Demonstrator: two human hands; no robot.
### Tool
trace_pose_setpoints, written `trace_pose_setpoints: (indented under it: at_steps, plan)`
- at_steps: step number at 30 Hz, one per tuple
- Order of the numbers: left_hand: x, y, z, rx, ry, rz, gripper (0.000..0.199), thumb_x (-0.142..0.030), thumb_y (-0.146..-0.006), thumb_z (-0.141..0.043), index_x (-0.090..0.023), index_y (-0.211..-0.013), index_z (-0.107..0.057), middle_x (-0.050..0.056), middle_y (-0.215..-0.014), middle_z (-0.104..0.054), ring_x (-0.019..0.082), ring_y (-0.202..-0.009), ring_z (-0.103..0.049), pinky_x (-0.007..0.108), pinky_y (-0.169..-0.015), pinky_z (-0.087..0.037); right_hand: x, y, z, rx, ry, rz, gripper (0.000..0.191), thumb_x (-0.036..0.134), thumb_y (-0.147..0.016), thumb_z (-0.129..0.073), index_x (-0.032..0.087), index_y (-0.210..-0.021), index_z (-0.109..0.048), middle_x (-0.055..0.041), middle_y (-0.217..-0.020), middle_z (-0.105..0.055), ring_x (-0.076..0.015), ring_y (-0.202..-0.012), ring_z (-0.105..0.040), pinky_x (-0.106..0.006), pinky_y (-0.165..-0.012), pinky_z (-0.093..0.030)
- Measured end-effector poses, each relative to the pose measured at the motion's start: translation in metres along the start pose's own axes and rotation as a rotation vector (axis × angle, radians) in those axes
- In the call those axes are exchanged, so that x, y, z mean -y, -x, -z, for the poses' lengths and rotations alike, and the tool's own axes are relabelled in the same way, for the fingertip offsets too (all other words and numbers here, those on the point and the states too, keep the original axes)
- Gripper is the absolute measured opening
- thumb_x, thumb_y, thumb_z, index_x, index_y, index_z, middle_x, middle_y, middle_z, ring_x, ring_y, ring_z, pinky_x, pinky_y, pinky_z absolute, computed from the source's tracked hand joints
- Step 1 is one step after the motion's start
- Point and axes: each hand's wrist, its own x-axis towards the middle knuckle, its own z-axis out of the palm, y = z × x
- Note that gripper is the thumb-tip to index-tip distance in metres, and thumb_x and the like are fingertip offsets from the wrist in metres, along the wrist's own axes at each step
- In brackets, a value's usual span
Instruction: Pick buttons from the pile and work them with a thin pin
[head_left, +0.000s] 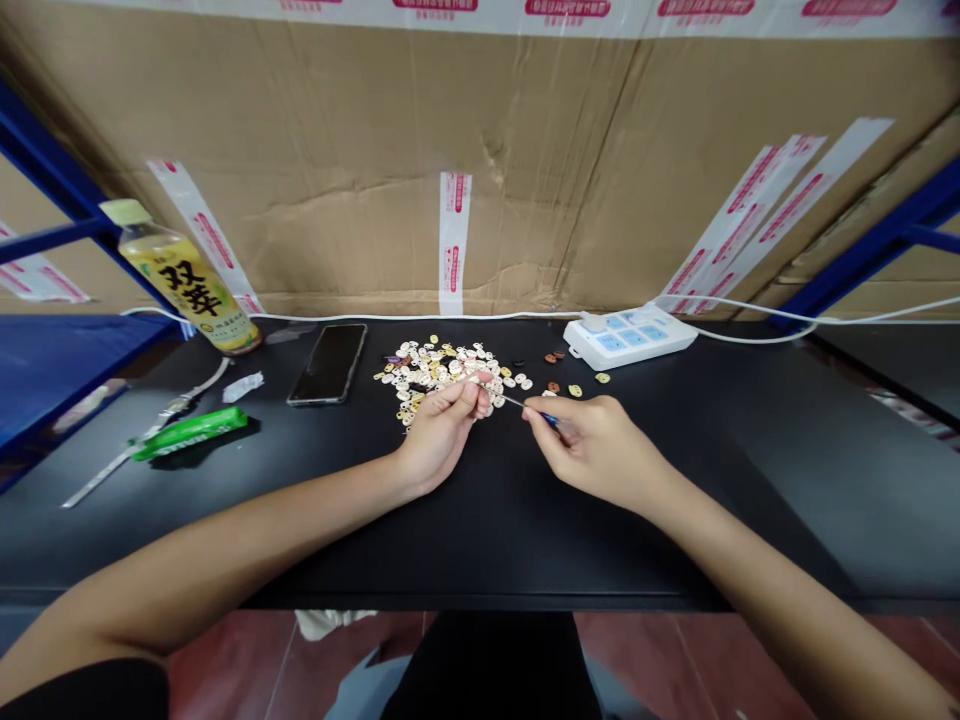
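Observation:
My left hand (444,432) is closed, its fingers pinched around a small pale piece (474,379) at the near edge of a pile. My right hand (589,445) grips a thin tool (551,419) with a blue handle; its metal shaft points left and reaches the left fingertips. Behind and beside my left hand lies the pile of small oval pieces (427,370), mostly cream, with some yellow and dark ones. A few brown pieces (553,386) and yellow pieces (574,391) lie apart, to the right of the pile.
A phone (328,364) lies left of the pile. Farther left are a green packet (191,433), a watch (176,406) and a drink bottle (187,285). A white power strip (630,337) with cables sits at the back right. Cardboard (360,130) stands behind the black table (465,540).

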Motion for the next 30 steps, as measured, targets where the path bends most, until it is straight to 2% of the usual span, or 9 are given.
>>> trace_pose_setpoints:
  at_steps: [4,11,16,20,22,25,28,30]
  plan:
    - [0.000,0.002,-0.001,0.021,-0.046,0.010,0.020,-0.027,-0.087,-0.066,-0.012,-0.098,-0.073,0.001,-0.072,-0.053,0.009,-0.072,-0.044,0.025,-0.078,-0.036,0.003,-0.003,0.017,0.062,-0.043,-0.044,0.020,0.018,-0.088,-0.053,0.014,-0.082,-0.071,0.0070,-0.044,-0.037,-0.0052,-0.038,-0.029,-0.020,-0.045,-0.026]
    - [0.000,0.003,-0.003,0.035,-0.115,0.029,0.021,-0.029,-0.085,-0.067,-0.014,-0.099,-0.074,0.001,-0.071,-0.053,0.009,-0.072,-0.045,0.025,-0.076,-0.035,0.006,-0.003,0.028,0.123,-0.023,-0.081,0.020,0.020,-0.086,-0.053,0.016,-0.075,-0.068,0.0061,-0.046,-0.037,-0.0066,-0.041,-0.028,-0.022,-0.046,-0.024]
    - [0.001,0.004,-0.003,0.019,-0.175,-0.005,0.022,-0.030,-0.085,-0.068,-0.014,-0.099,-0.074,0.001,-0.072,-0.054,0.010,-0.072,-0.045,0.026,-0.077,-0.036,0.011,0.001,0.022,0.076,-0.019,-0.113,0.022,0.019,-0.088,-0.051,0.015,-0.074,-0.068,0.0060,-0.044,-0.038,-0.0063,-0.038,-0.030,-0.022,-0.045,-0.025]
    - [0.000,0.004,-0.005,-0.008,-0.136,-0.008,0.022,-0.031,-0.083,-0.070,-0.014,-0.097,-0.074,0.000,-0.071,-0.053,0.009,-0.071,-0.044,0.025,-0.078,-0.036,0.014,0.004,0.007,-0.003,0.061,-0.087,0.024,0.019,-0.090,-0.048,0.013,-0.085,-0.070,0.0033,-0.047,-0.049,-0.0082,-0.038,-0.044,-0.022,-0.047,-0.030]
    - [-0.001,0.004,-0.005,-0.023,-0.122,-0.015,0.020,-0.031,-0.082,-0.070,-0.013,-0.090,-0.074,0.001,-0.071,-0.053,0.010,-0.071,-0.043,0.025,-0.078,-0.037,0.015,0.007,-0.003,-0.039,0.117,-0.054,0.024,0.018,-0.091,-0.048,0.012,-0.088,-0.071,0.0016,-0.049,-0.054,-0.0101,-0.039,-0.050,-0.023,-0.047,-0.032]
    - [-0.001,0.004,-0.005,-0.046,-0.106,-0.027,0.018,-0.030,-0.083,-0.070,-0.012,-0.082,-0.073,0.001,-0.070,-0.053,0.010,-0.071,-0.043,0.025,-0.077,-0.038,0.014,0.012,-0.019,-0.148,0.293,0.070,0.024,0.015,-0.091,-0.048,0.007,-0.092,-0.070,-0.0011,-0.050,-0.057,-0.0135,-0.040,-0.054,-0.026,-0.045,-0.034]
    - [-0.001,0.005,-0.004,-0.079,-0.074,-0.023,0.019,-0.029,-0.084,-0.068,-0.012,-0.092,-0.073,0.001,-0.069,-0.052,0.010,-0.070,-0.044,0.023,-0.076,-0.038,0.012,0.017,-0.034,-0.253,0.538,0.251,0.020,0.009,-0.086,-0.054,0.002,-0.095,-0.069,-0.0036,-0.052,-0.058,-0.0161,-0.040,-0.054,-0.028,-0.042,-0.036]
    - [0.000,0.005,-0.003,-0.103,-0.053,-0.026,0.019,-0.028,-0.085,-0.067,-0.012,-0.094,-0.072,0.000,-0.068,-0.052,0.009,-0.070,-0.044,0.023,-0.076,-0.038,0.011,0.019,-0.041,-0.260,0.676,0.366,0.020,0.003,-0.081,-0.057,-0.001,-0.097,-0.068,-0.0025,-0.052,-0.055,-0.0158,-0.039,-0.051,-0.029,-0.041,-0.037]
